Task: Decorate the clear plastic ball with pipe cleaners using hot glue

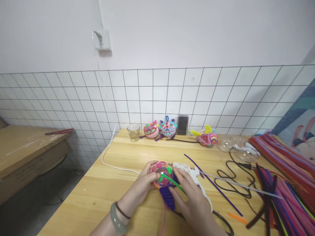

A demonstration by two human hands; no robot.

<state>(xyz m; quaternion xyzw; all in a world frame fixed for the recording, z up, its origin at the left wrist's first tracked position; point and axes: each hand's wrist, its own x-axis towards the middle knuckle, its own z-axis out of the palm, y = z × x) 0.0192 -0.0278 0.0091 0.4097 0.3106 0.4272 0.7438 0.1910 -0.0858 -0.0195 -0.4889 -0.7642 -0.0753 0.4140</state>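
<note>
My left hand cups a clear plastic ball decorated with pink, green and orange pipe cleaner pieces, low in the middle of the wooden table. My right hand pinches a green pipe cleaner that lies against the ball. A purple pipe cleaner piece hangs below the ball between my hands. A white glue gun lies just behind my right hand.
Three finished colourful balls and a small glass jar stand by the tiled wall. Clear half-shells and a big pile of pipe cleaners fill the right side. Black cables and a white cord cross the table.
</note>
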